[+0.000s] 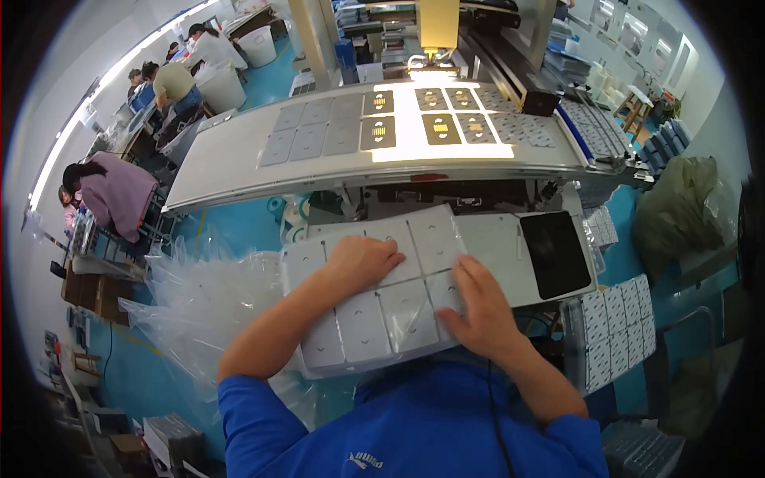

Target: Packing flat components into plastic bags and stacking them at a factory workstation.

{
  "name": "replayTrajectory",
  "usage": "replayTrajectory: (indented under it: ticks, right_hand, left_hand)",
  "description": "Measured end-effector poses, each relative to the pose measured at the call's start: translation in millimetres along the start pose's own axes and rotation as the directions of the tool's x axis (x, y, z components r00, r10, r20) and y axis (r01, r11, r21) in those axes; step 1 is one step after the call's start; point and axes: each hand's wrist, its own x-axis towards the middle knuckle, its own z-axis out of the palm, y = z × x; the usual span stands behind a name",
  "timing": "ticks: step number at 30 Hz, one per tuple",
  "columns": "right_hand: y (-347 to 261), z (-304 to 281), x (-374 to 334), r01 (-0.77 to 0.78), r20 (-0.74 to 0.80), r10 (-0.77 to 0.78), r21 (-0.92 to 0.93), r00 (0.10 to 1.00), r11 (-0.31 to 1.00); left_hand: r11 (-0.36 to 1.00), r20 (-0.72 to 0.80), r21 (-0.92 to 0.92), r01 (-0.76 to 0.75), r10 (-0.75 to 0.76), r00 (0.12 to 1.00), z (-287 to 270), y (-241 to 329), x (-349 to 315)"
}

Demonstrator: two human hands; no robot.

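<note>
A thick stack of pale grey sheets (370,323), marked off in rectangles with small dark marks, lies tilted in front of my body inside a glossy clear plastic wrap. My left hand (362,260) rests on the stack's upper part with its fingers curled; whether it pinches the plastic is hidden. Against the right edge lies my right hand (484,312), fingers stretched along the side and thumb apart on top. Under the stack is a light worktable (488,253) with a black pad (555,253) at its right.
A lit machine bed (223,159) with grey and dark panels (378,131) spans the far side beneath a yellow machine head (438,28). Loose clear plastic bags (199,291) heap at left. Patterned sheet stacks (612,331) stand at right. Several people sit far left.
</note>
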Motion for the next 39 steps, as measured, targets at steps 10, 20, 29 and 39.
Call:
replayTrajectory:
  ticks: [10, 20, 29, 39]
  right_hand:
    - [15, 49, 44, -0.167, 0.271, 0.262, -0.329, 0.926, 0.93]
    - [12, 53, 42, -0.198, 0.284, 0.299, -0.335, 0.911, 0.921]
    - [12, 53, 46, -0.16, 0.286, 0.249, -0.302, 0.925, 0.94]
    - [0, 57, 43, -0.128, 0.271, 0.244, -0.383, 0.931, 0.915]
  left_hand:
    - [0.998, -0.045, -0.049, -0.031, 0.028, 0.999, 4, -24, -2]
    - [0.994, -0.242, -0.077, 0.083, -0.099, 0.965, 2, -104, -66]
    - [0.217, -0.517, 0.449, 0.867, -0.728, 0.45, -77, -327, -402]
    - [0.678, -0.765, -0.436, 0.592, 0.067, -0.641, -286, -203, -541]
